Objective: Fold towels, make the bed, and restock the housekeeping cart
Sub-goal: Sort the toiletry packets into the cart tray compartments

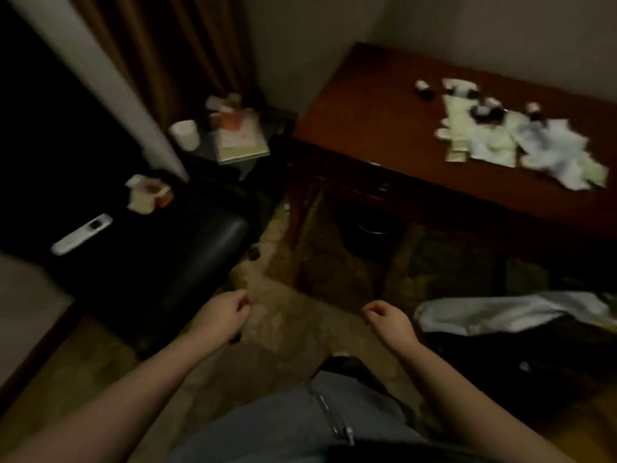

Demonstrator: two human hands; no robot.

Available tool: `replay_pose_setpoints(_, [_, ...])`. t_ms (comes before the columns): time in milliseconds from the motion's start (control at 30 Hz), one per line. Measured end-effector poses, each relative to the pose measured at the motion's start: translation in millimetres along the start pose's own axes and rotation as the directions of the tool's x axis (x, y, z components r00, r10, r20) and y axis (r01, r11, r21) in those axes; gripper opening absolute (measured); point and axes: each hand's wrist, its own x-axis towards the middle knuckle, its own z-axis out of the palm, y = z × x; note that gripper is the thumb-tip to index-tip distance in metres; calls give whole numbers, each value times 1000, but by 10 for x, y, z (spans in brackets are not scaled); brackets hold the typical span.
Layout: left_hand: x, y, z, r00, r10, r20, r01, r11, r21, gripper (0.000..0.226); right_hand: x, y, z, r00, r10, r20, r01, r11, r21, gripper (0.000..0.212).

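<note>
Jeans [267, 429] up close. The left hand [230, 312] and right hand [387, 317] hang in front of the desk [367, 128], fingers loosely curled, holding nothing. Sachets [500, 142] and small bottles [422, 85] litter the desk, and a pale cloth [500, 312] lies crumpled before it.

Blue-grey denim-like trousers [283, 426] are worn. A pale seam [329, 412] with a metallic glint is seen running down the front, ended by a small light tab [349, 431]. A dark shoe [344, 362] with a paler toe is seen below the leg. A dark garment edge [384, 451] is cut off at the bottom. Left hand [230, 309], right hand [387, 317] and both forearms [150, 372] are left bare. Fine detail is lost to blur.
</note>
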Motion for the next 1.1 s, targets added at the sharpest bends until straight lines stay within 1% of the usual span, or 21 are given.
replay_pose_setpoints(67, [413, 437, -14, 983, 170, 65, -173, 984, 50, 18, 123, 309, -223, 989, 126, -84, -120, 990, 70, 16])
replay_pose_setpoints(100, [614, 644, 11, 970, 222, 95, -228, 972, 60, 19, 195, 433, -319, 977, 183, -110, -172, 980, 103, 17])
replay_pose_setpoints(167, [985, 1035, 77, 948, 276, 156, -289, 955, 63, 22, 399, 599, -501, 955, 268, -126, -250, 957, 148, 18])
replay_pose_setpoints(233, [1321, 1366, 113, 942, 277, 188, -288, 957, 32, 22, 688, 612, -730, 953, 286, -98, -269, 950, 158, 18])
replay_pose_setpoints(333, [1799, 1720, 10, 960, 216, 180, -219, 976, -4, 20, 1226, 280, -1244, 968, 227, -103, -209, 964, 163, 17])
replay_pose_setpoints(433, [2263, 1949, -214, 980, 158, 119, -150, 986, -72, 14, 1750, -350, -1879, 983, 81, -162, -57, 987, 147, 14])
replay_pose_setpoints(500, [2528, 2035, -421, 992, 101, 71, -93, 990, -108, 13, 1988, -793, -2214, 982, 10, -190, 23, 985, 173, 15])
replay_pose_setpoints(600, [2878, 2052, -674, 998, 61, 32, -55, 985, -161, 15, 2274, -1291, -2519, 979, -66, -191, 113, 963, 246, 18])
replay_pose_setpoints(700, [3323, 2202, -834, 999, 44, 10, -42, 989, -144, 15, 2595, -1535, -2697, 980, -106, -167, 147, 955, 259, 16])
replay_pose_setpoints(767, [3672, 2453, -872, 999, 54, 6, -53, 988, -147, 15, 2801, -1581, -2832, 980, -75, -185, 119, 964, 239, 18])
replay_pose_setpoints(800, [3863, 2624, -866, 996, 83, 13, -80, 985, -150, 14, 2912, -1562, -2913, 978, -44, -205, 91, 969, 228, 20])
replay_pose_setpoints(900, [4333, 3246, -793, 974, 218, 69, -207, 969, -134, 13, 3213, -1401, -3197, 953, 112, -282, -64, 982, 176, 26])
replay_pose_setpoints(967, [4548, 3700, -729, 946, 305, 107, -289, 947, -142, 12, 3371, -1246, -3401, 916, 216, -337, -173, 973, 153, 30])
replay_pose_setpoints(1033, [4690, 4103, -630, 935, 326, 138, -303, 938, -166, 11, 3459, -1096, -3548, 867, 298, -398, -264, 955, 138, 38])
replay_pose_setpoints(1067, [4753, 4279, -556, 935, 328, 134, -307, 939, -157, 13, 3497, -1013, -3598, 839, 317, -442, -304, 947, 101, 44])
replay_pose_setpoints(1100, [4799, 4429, -468, 938, 320, 134, -304, 944, -128, 20, 3526, -934, -3633, 813, 327, -481, -348, 936, 48, 51])
